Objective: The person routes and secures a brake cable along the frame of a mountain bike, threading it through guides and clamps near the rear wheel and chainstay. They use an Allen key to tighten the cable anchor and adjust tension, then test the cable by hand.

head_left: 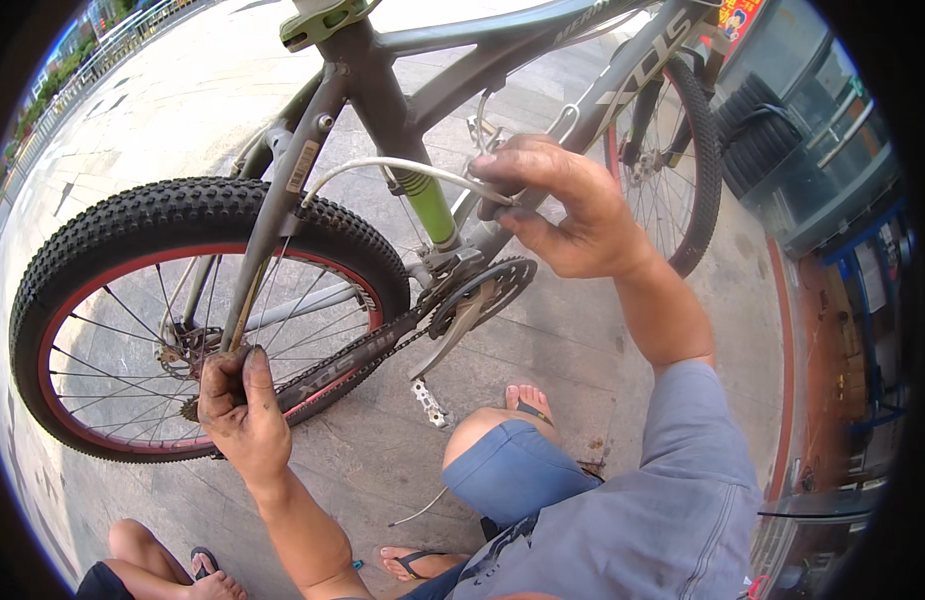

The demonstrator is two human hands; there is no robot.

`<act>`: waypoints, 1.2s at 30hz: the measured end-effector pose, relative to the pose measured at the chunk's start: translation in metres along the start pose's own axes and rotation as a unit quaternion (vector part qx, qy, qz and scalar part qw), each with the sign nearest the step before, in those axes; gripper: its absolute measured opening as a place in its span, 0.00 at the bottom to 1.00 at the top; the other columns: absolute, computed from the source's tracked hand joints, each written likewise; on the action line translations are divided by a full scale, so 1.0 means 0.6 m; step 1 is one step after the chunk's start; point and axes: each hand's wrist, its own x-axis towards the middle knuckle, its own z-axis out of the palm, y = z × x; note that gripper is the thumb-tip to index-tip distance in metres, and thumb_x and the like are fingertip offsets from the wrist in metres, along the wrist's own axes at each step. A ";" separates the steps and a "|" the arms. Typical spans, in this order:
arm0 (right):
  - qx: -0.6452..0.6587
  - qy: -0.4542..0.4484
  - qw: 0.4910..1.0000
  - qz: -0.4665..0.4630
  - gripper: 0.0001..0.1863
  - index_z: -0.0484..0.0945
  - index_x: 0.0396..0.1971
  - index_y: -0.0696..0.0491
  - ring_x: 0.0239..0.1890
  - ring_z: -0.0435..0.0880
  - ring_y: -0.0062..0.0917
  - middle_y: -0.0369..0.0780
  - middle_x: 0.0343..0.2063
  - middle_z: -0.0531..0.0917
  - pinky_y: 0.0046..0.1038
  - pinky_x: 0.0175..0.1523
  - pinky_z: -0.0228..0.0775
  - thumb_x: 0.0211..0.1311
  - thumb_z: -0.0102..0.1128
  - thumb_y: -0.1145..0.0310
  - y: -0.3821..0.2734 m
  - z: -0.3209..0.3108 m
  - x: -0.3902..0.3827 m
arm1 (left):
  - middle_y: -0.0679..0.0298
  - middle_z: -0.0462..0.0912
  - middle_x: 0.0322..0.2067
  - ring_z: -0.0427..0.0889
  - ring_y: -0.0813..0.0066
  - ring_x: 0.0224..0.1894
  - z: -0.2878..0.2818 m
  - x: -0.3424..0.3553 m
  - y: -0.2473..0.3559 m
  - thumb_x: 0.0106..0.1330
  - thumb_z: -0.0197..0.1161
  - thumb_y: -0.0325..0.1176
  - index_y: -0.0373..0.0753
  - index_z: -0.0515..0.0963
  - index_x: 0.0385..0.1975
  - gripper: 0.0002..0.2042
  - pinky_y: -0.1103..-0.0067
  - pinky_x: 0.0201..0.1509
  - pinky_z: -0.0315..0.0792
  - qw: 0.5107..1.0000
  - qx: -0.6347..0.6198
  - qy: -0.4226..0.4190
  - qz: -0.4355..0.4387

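A grey mountain bike stands side-on before me, its knobby rear tyre at the left. Beside the frame, my right hand pinches a white cable housing between thumb and fingers. The housing arcs from there back to the seat stay. Low on that stay, near the rear hub, my left hand is closed, thumb against fingers; what lies between them is too small to tell. Both hands have dark grime on them. Between the hands are the green seat tube section and the chainring.
A silver pedal hangs near my bent knee. The front wheel is at the far right, by stacked black tyres. A white cable piece lies on the paving. Another person's legs show at lower left.
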 end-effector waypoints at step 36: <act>0.251 -0.197 0.914 0.250 0.29 0.79 0.50 0.28 0.39 0.73 0.28 0.31 0.31 0.76 0.41 0.45 0.62 0.44 0.64 0.70 0.020 -0.081 0.061 | 0.74 0.74 0.22 0.65 0.89 0.20 -0.020 0.021 0.123 0.60 0.66 0.30 0.41 0.75 0.28 0.06 0.88 0.22 0.58 0.805 0.051 0.079 -0.586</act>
